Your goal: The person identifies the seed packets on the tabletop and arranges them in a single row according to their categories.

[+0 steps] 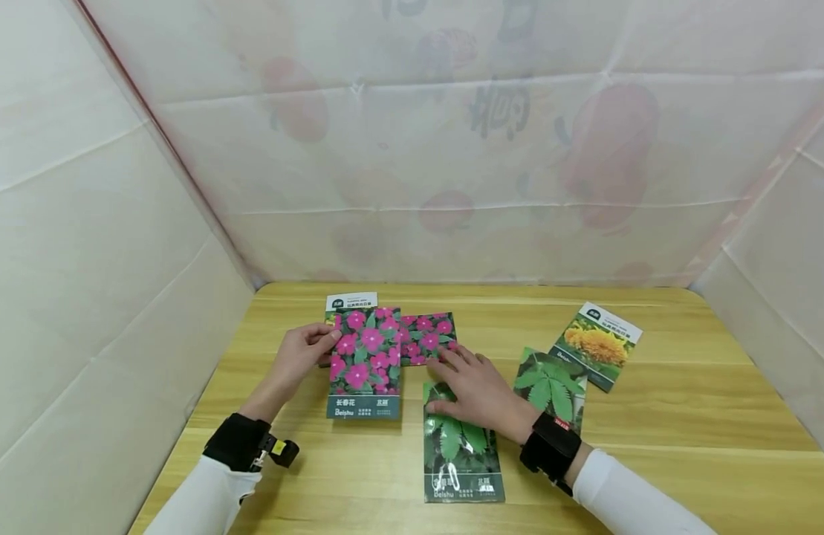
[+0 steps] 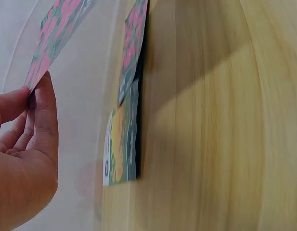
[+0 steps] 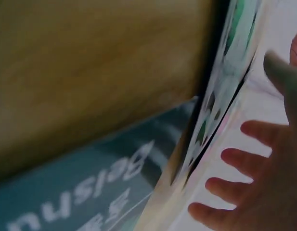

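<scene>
My left hand (image 1: 294, 362) pinches the left edge of a seed packet with pink flowers (image 1: 366, 360) between thumb and fingers. The left wrist view shows this pink-flower packet (image 2: 54, 41) raised off the table. Behind it lie a second pink packet (image 1: 430, 336) and a yellow-flower packet (image 1: 351, 300), both partly covered. My right hand (image 1: 477, 386), fingers spread and holding nothing, is over a green-leaf packet (image 1: 461, 457). Its fingertips come near the second pink packet; whether they touch cannot be made out. In the right wrist view its fingers (image 3: 242, 163) are extended.
To the right, another green-leaf packet (image 1: 552, 383) overlaps a yellow-flower packet (image 1: 599, 345), partly hidden by my right forearm. Pale fabric walls (image 1: 412, 171) stand around the wooden table (image 1: 686, 416) at the back and sides.
</scene>
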`<state>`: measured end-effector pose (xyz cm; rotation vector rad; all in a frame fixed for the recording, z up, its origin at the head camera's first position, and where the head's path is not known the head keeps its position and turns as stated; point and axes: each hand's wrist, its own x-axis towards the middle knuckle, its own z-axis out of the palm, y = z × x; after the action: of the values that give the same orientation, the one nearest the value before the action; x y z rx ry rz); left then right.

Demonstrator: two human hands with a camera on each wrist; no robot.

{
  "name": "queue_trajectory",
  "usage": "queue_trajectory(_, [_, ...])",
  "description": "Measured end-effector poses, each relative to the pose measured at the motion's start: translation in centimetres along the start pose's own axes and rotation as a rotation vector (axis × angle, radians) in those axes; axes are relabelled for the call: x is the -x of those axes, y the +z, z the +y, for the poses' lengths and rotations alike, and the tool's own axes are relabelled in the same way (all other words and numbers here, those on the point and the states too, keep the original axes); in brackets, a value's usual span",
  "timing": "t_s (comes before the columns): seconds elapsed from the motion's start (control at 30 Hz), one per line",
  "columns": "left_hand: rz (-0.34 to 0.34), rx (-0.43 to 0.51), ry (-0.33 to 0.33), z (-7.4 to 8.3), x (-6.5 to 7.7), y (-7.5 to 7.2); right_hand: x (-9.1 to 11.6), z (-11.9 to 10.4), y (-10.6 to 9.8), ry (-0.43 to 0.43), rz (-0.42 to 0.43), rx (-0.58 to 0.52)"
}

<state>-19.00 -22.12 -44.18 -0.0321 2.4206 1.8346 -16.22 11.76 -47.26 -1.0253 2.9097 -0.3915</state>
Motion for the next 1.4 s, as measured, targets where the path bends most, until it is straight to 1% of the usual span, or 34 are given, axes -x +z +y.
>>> queue_trajectory(0.1, [0.005, -0.005, -0.018, -0.2, 0.2, -0.6, -0.1, 0.3, 0.2, -0.01, -0.075, 0.012])
queue_trajectory(0.2, [0.007, -0.002, -0.045, -0.4, 0.2, -1.0, -0.3, 0.6, 0.3, -0.008, -0.135, 0.029])
queue_trajectory(0.3, [0.007, -0.009, -0.057, -0.7, 0.2, -1.1, -0.4, 0.8, 0.0, 0.005, -0.186, 0.037])
queue_trajectory(0.37, [0.01, -0.014, -0.062, -0.7, 0.2, -1.1, -0.3, 0.9, -0.3, 0.011, -0.204, 0.036])
queue_trajectory(0.53, [0.0, -0.019, -0.069, -0.9, 0.2, -1.3, 0.2, 1.7, -0.9, 0.025, -0.208, 0.046])
queue_trajectory(0.63, [-0.027, -0.032, -0.07, -1.2, 0.4, -1.5, 0.8, 2.6, -1.2, 0.039, -0.21, 0.056])
queue_trajectory(0.87, [-0.111, -0.086, -0.071, -2.0, 1.0, -1.7, 2.3, 5.0, -2.6, 0.091, -0.213, 0.011])
queue_trajectory(1.03, [-0.15, -0.132, -0.071, -2.4, 1.0, -1.6, 3.0, 6.5, -3.4, 0.12, -0.209, -0.005])
queue_trajectory(1.27, [-0.227, -0.11, -0.09, -2.1, 0.9, -1.7, 3.5, 7.0, -3.9, 0.13, -0.195, -0.034])
queue_trajectory(1.4, [-0.259, -0.105, -0.133, -2.0, 1.1, -2.0, 3.4, 7.2, -4.0, 0.124, -0.201, -0.044])
